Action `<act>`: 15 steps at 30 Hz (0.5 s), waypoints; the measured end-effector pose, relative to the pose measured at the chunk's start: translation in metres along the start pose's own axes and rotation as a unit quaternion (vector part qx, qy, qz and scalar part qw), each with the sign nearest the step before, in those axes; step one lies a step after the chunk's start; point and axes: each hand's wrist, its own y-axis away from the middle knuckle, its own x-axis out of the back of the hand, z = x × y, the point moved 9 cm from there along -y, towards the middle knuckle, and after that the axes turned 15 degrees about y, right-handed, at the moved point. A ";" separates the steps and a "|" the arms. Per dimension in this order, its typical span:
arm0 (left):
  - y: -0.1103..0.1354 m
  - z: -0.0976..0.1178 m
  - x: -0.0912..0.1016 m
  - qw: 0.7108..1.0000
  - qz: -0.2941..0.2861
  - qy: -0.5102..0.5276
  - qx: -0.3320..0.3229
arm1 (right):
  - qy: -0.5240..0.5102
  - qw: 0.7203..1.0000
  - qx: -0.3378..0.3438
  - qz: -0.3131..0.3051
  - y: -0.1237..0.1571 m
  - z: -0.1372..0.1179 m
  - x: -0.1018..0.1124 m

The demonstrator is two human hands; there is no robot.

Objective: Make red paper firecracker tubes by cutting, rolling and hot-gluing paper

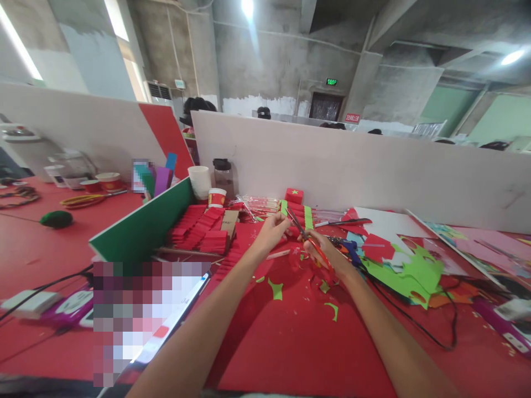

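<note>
At the middle of the table my right hand [335, 255] is closed around a pair of scissors [319, 253] with orange-red handles. The blades point up and away, towards my left fingertips. My left hand [271, 235] is pinched just left of the blades; whatever is between its fingers is too small to make out. Below the hands, bright green paper scraps [276, 288] lie on the red tabletop [290, 342]. Behind them, red rolled pieces with light green strips [308, 217] lie side by side.
Stacked folded red paper [197, 229] lies left, beside a green divider [141, 226]. A lit tablet or phone [170, 320] is by my left forearm. Paper cups [199, 182] and a dark-lidded bottle [223, 176] stand behind. Green cut-out sheets [409, 271] and a black cable [415, 320] lie right.
</note>
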 end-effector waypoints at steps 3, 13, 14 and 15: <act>0.000 0.002 -0.001 1.000 -0.005 -0.006 -0.009 | -0.008 1.000 -0.001 0.000 -0.001 0.000 0.000; -0.001 0.004 -0.002 0.999 -0.027 -0.026 -0.024 | -0.013 1.000 -0.006 0.006 -0.002 -0.002 0.002; -0.001 0.004 -0.002 0.999 -0.029 -0.028 -0.025 | -0.014 1.000 -0.005 0.006 -0.002 -0.002 0.002; -0.001 0.004 -0.001 0.999 -0.030 -0.029 -0.026 | -0.017 1.000 -0.006 0.006 -0.002 -0.001 0.002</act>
